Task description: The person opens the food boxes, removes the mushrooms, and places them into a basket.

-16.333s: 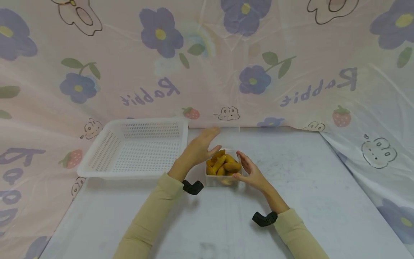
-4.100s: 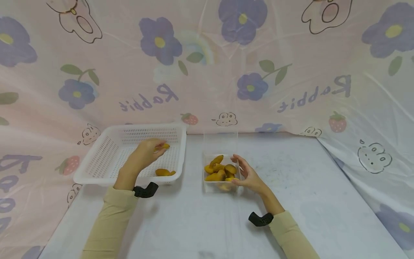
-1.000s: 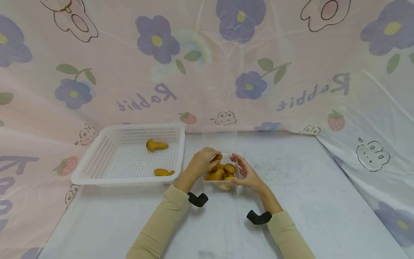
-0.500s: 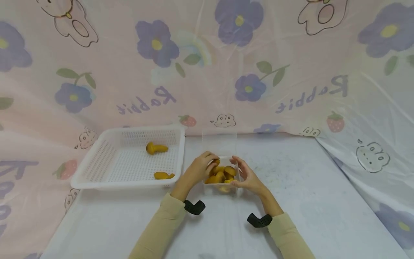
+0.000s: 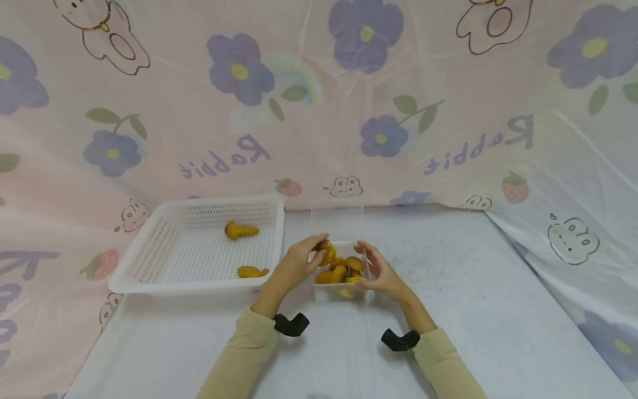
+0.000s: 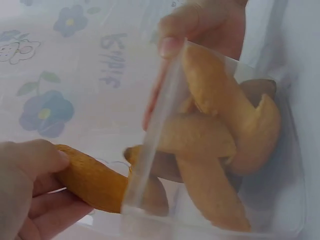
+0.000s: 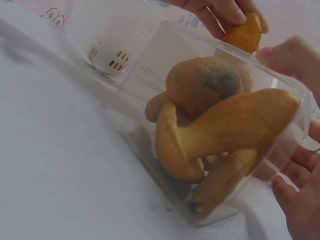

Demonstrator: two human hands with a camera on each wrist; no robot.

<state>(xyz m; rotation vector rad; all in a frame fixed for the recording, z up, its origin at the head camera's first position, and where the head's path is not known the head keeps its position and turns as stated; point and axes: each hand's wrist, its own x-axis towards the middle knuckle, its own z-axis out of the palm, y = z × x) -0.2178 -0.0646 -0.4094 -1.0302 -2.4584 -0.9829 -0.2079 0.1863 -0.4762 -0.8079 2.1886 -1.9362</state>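
My left hand (image 5: 293, 265) pinches a yellow-brown mushroom (image 6: 92, 180) between thumb and fingers, at the left rim of a clear plastic box (image 5: 331, 292). In the right wrist view that held mushroom (image 7: 245, 36) shows above the rim. Several more mushrooms (image 7: 220, 130) with thick stems lie piled inside the box, seen through its wall. My right hand (image 5: 387, 276) holds the box at its right side, thumb toward the front and fingers farther back along the wall. To the left, a mushroom with a round cap (image 5: 240, 230) and another mushroom (image 5: 251, 271) lie in the white basket (image 5: 122, 284).
The box's clear lid (image 5: 337, 221) stands raised at the back. The perforated basket sits just left of the box on the white table (image 5: 473, 310). Behind the table hangs a flower-printed cloth (image 5: 319, 127).
Over the longer span, two mushrooms came into the basket and the pile in the box shrank. Lately my left hand drew a mushroom up and leftward; my right hand stayed on the box.
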